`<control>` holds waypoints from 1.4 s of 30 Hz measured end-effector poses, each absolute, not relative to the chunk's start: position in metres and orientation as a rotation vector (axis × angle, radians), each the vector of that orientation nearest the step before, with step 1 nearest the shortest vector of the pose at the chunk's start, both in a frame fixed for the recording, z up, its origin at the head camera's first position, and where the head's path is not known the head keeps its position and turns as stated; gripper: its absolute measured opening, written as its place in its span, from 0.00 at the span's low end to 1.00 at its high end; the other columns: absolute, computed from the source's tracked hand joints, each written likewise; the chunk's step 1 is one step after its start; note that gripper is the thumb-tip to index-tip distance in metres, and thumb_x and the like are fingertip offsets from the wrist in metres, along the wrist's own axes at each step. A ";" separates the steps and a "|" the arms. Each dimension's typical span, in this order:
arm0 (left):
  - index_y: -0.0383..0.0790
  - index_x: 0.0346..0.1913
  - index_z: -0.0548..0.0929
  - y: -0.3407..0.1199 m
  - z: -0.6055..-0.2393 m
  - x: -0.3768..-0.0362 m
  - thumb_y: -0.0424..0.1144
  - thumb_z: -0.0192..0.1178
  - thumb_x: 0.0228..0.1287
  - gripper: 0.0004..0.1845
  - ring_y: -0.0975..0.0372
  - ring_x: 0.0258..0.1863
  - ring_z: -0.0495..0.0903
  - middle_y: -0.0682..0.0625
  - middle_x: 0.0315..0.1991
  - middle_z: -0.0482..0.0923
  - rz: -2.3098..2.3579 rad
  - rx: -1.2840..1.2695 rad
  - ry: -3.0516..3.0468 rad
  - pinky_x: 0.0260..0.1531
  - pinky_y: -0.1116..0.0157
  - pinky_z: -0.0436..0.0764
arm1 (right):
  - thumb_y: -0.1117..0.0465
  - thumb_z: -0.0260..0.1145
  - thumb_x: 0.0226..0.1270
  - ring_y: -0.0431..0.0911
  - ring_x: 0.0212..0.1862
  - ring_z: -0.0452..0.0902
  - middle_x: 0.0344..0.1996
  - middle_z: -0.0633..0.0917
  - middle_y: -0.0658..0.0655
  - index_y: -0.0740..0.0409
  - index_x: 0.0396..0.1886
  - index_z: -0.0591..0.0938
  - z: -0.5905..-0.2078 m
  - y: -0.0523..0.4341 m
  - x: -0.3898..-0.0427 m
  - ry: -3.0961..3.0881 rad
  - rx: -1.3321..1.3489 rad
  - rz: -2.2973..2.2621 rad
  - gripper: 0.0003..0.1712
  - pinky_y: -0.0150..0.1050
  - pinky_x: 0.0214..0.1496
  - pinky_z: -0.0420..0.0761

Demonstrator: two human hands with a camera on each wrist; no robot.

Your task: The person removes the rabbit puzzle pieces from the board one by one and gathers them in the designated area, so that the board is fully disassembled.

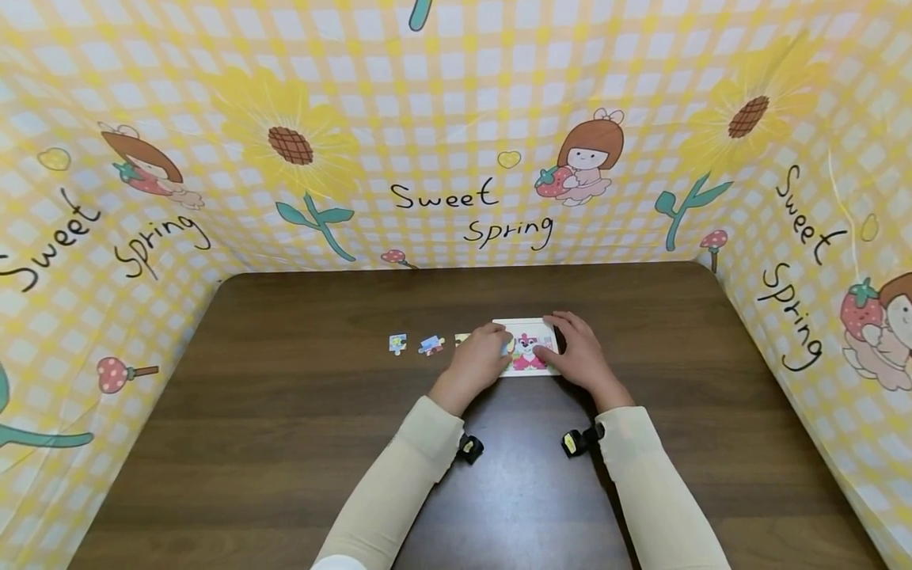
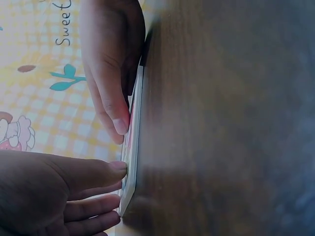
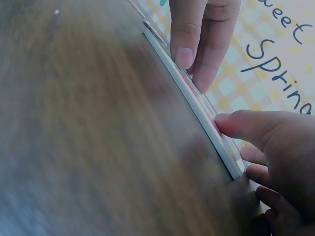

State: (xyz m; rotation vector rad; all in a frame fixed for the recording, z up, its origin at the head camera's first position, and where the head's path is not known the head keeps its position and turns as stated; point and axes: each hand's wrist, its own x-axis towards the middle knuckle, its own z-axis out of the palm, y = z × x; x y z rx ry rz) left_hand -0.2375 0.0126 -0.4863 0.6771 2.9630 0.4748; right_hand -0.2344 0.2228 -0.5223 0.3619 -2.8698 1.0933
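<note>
A small white puzzle board (image 1: 530, 358) with a pink cartoon picture lies flat on the brown table (image 1: 285, 443). My left hand (image 1: 497, 343) rests on its left part, fingertips (image 2: 117, 169) pressing at the board's thin edge (image 2: 133, 147). My right hand (image 1: 561, 339) lies on the board's right side, its fingers (image 3: 231, 123) touching the top face. Both hands have fairly straight fingers, and I see nothing held in either. The hands hide much of the picture. Three loose puzzle pieces (image 1: 431, 345) lie in a row just left of the board.
A yellow checked cloth (image 1: 456, 142) printed with sunflowers and "Sweet Spring" walls the table at the back and on both sides. Bare wood spreads in front of the board and to the left and right.
</note>
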 end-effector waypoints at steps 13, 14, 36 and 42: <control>0.44 0.57 0.82 0.013 -0.487 -0.237 0.43 0.64 0.65 0.18 0.54 0.57 0.76 0.48 0.61 0.74 0.511 0.625 2.936 0.50 0.56 0.79 | 0.48 0.69 0.63 0.62 0.70 0.56 0.68 0.66 0.64 0.58 0.67 0.72 -0.525 0.222 -0.234 -2.857 0.328 1.068 0.35 0.62 0.67 0.57; 0.44 0.57 0.82 0.013 -0.487 -0.237 0.43 0.64 0.65 0.18 0.54 0.57 0.76 0.48 0.61 0.74 0.513 0.618 2.936 0.50 0.55 0.79 | 0.49 0.69 0.63 0.62 0.70 0.56 0.68 0.66 0.64 0.58 0.67 0.72 -0.525 0.221 -0.234 -2.857 0.327 1.071 0.35 0.62 0.67 0.57; 0.47 0.56 0.82 0.010 -0.485 -0.238 0.38 0.62 0.66 0.16 0.54 0.55 0.76 0.48 0.56 0.77 0.532 0.617 2.940 0.47 0.55 0.80 | 0.51 0.70 0.62 0.62 0.70 0.56 0.67 0.66 0.65 0.59 0.65 0.74 -0.522 0.219 -0.235 -2.858 0.303 1.095 0.34 0.61 0.68 0.56; 0.48 0.55 0.83 0.006 -0.484 -0.240 0.33 0.60 0.65 0.17 0.54 0.53 0.77 0.48 0.53 0.78 0.508 0.663 2.959 0.48 0.57 0.79 | 0.50 0.70 0.62 0.62 0.70 0.55 0.68 0.66 0.65 0.58 0.66 0.73 -0.521 0.218 -0.235 -2.871 0.306 1.098 0.35 0.61 0.68 0.55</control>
